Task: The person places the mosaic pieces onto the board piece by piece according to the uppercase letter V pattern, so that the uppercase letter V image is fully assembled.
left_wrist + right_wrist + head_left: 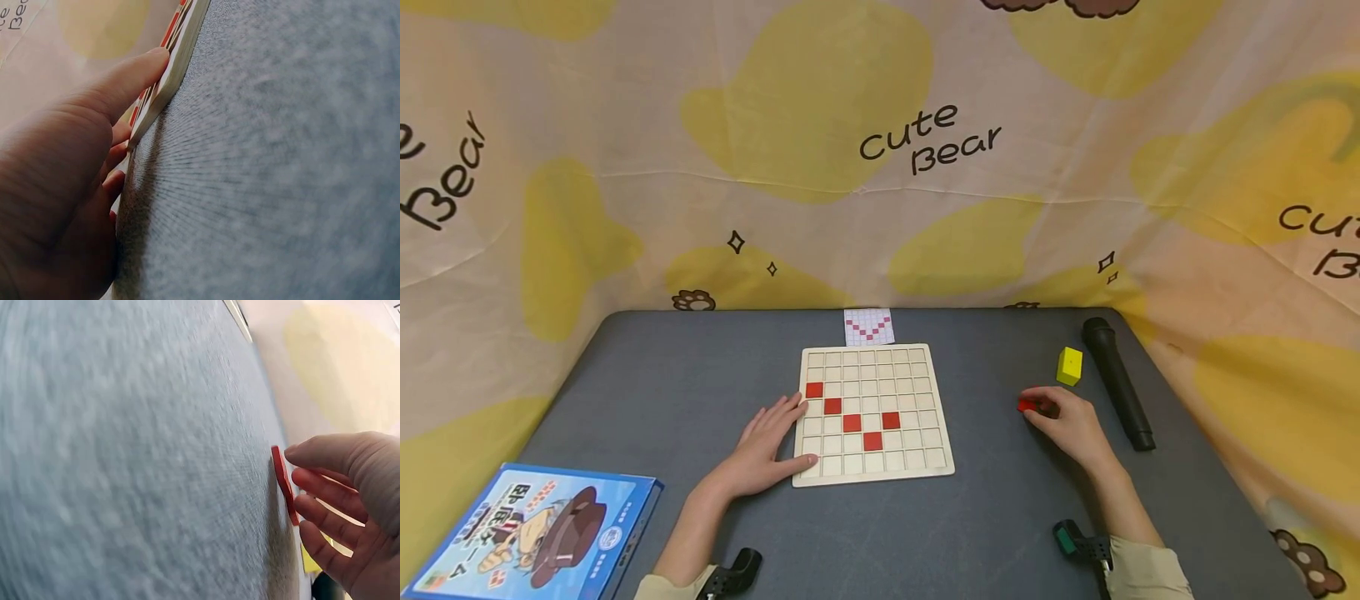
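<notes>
A pale square grid board lies in the middle of the table, with several red squares set in its cells. At the board's left edge rests my left hand, fingers spread and thumb near the lower corner. The left wrist view shows the thumb lying along the board's thick edge. Right of the board, my right hand curls its thumb and fingers at a small red tile. In the right wrist view the fingertips are right at the flat red piece, low over the table.
Behind the board lies a small pattern card. A yellow block and a black microphone are beyond my right hand. The blue box occupies the near left corner. A printed curtain hangs around the table.
</notes>
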`<state>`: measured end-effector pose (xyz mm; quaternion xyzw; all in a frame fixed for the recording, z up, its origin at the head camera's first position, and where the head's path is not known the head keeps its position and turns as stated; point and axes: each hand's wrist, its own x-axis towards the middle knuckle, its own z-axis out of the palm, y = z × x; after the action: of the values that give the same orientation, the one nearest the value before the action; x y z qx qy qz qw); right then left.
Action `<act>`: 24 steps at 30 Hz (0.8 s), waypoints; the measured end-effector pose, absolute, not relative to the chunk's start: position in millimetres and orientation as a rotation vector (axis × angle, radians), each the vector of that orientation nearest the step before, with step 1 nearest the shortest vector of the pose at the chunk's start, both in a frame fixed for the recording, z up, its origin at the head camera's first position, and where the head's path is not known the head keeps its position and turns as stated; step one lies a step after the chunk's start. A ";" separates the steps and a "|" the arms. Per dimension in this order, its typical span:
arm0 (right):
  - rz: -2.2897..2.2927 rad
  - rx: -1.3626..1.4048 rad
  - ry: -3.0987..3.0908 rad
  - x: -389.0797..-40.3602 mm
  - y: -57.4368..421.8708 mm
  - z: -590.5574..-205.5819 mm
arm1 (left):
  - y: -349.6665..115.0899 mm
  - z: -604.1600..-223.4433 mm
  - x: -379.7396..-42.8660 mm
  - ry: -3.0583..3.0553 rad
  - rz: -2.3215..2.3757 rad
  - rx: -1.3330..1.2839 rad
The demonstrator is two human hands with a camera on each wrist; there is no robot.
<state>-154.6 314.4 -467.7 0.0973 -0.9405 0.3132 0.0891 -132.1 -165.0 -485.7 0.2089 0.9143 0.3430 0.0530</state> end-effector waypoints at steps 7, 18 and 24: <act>0.886 0.267 -2.838 -157.3 320.1 -468.3 | -165.8 -484.9 -131.6 2.775 1.043 0.634; 0.886 0.280 -2.813 -158.1 314.7 -471.0 | -165.8 -485.8 -132.3 2.773 1.038 0.632; 0.948 0.288 -2.785 -161.5 300.2 -471.9 | -166.0 -486.8 -132.8 2.771 1.026 0.613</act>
<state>-161.5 300.2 -471.9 0.0970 -0.9382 0.3192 0.0925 -132.8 -166.0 -486.8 0.2028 0.9164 0.3394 0.0616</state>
